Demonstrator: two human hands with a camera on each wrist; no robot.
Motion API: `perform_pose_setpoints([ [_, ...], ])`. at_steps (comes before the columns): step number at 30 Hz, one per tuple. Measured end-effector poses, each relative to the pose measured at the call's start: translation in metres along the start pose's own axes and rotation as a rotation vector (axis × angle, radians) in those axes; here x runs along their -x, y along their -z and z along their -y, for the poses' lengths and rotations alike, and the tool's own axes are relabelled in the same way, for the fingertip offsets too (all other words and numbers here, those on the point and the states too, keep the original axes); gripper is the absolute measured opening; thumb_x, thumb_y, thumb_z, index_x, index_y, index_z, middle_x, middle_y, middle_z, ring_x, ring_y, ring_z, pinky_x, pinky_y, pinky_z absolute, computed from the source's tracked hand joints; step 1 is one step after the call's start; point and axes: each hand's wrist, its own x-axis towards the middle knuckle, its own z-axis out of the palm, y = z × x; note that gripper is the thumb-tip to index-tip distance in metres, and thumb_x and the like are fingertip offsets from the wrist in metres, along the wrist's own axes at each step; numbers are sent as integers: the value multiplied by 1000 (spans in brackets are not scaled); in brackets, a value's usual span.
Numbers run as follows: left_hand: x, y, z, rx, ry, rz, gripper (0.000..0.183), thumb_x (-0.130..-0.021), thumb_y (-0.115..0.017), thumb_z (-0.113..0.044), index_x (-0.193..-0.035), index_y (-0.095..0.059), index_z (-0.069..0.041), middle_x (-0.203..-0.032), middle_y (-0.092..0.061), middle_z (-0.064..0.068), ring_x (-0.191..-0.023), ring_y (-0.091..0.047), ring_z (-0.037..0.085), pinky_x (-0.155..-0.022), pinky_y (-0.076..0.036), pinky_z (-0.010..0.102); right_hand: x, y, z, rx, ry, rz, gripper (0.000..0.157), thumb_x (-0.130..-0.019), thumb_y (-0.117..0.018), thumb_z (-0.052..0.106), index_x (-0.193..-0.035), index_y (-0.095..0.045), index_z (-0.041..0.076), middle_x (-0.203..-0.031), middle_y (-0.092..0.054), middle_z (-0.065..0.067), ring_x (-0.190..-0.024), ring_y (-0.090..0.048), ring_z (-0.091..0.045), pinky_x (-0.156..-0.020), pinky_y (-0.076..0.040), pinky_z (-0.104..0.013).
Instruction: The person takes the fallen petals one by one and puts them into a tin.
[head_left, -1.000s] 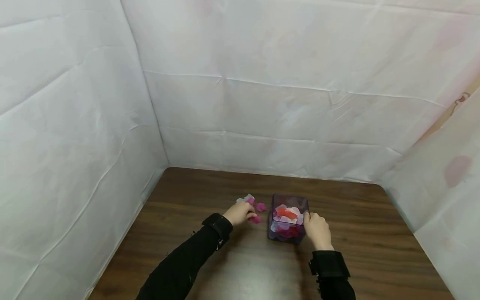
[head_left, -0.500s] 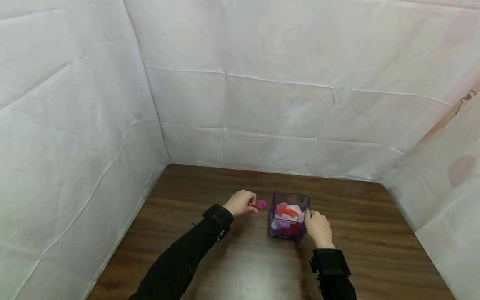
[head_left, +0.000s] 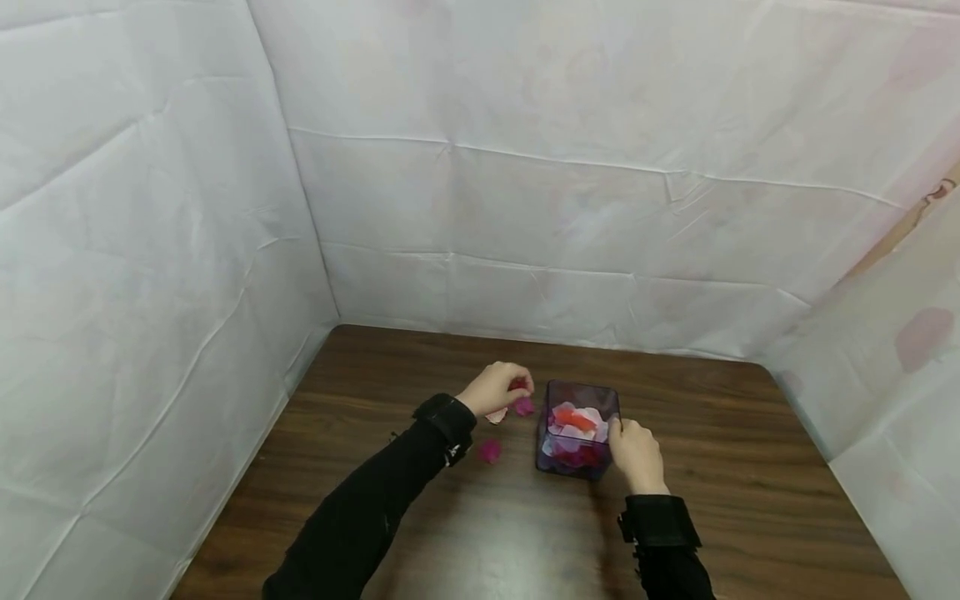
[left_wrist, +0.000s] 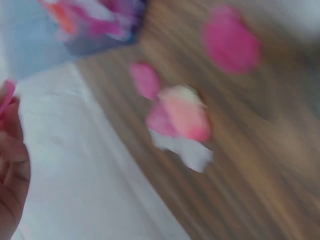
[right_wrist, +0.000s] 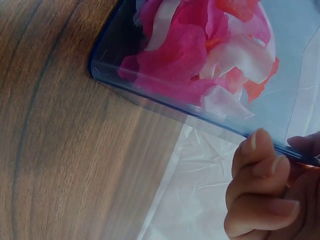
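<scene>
My left hand (head_left: 498, 387) is raised over loose petals, left of a see-through purple box (head_left: 564, 472). Its fingers pinch a pink petal (left_wrist: 7, 99), partly cut off by the left wrist view's edge. Below it on the table lie a magenta petal (head_left: 490, 451), a pale petal (head_left: 497, 416) and a pink petal (head_left: 523, 406). The left wrist view, blurred, shows a peach petal (left_wrist: 187, 112) overlapping a white petal (left_wrist: 189, 151). My right hand (head_left: 636, 454) grips the box's right wall, thumb inside and fingers outside. Pink, white and red petals (right_wrist: 175, 60) are heaped in the box.
The brown wood-grain table (head_left: 420, 533) carries the box and petals. White cloth walls (head_left: 540, 225) enclose it at the back, the left and the right. Black bands and sleeves (head_left: 345, 517) cover both forearms.
My left hand has lifted and moved right toward the box, with a pink petal in its fingers. Petals it covered half a second ago now show beneath it. The right hand keeps its grip.
</scene>
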Motion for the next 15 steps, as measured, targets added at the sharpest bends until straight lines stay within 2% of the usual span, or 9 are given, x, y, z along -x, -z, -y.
perform_pose_setpoints([
  [3,-15,-1,-22,22,-54,-45,11,-89,-64,-15,-96,-66,-7,-95,-69,4,-85,-62,11,-76,-48,21,0,0,0,8,-3,3,46,-98,-31,22,-86,-62,-10,-98,-62,-33,-86,-62,-44,-66,-46,-51],
  [5,-24,-7,-35,23,-87,-39,16,-88,-65,-16,-101,-64,-7,-96,-69,5,-87,-63,13,-78,-48,20,1,-1,0,11,-13,11,47,-98,-31,23,-89,-62,-11,-99,-62,-33,-86,-61,-44,-66,-46,-51],
  [9,-33,-24,-53,-12,-130,51,32,-88,-65,-20,-117,-58,-10,-110,-65,6,-101,-61,13,-86,-47,18,3,-4,1,0,-9,16,47,-98,-31,22,-95,-62,-12,-101,-62,-34,-88,-61,-46,-69,-46,-53],
  [13,-32,-36,-58,-37,-175,140,49,-88,-64,-30,-133,-49,-16,-130,-55,6,-121,-52,16,-99,-43,23,6,-5,2,-11,4,9,44,-98,-32,21,-85,-62,-9,-92,-63,-30,-81,-62,-41,-65,-46,-51],
  [15,-31,-35,-58,-58,-176,138,55,-89,-63,-38,-137,-45,-20,-135,-51,5,-125,-47,17,-102,-41,27,6,-3,2,-13,7,5,44,-98,-32,21,-81,-61,-8,-89,-63,-29,-78,-61,-39,-63,-45,-50],
])
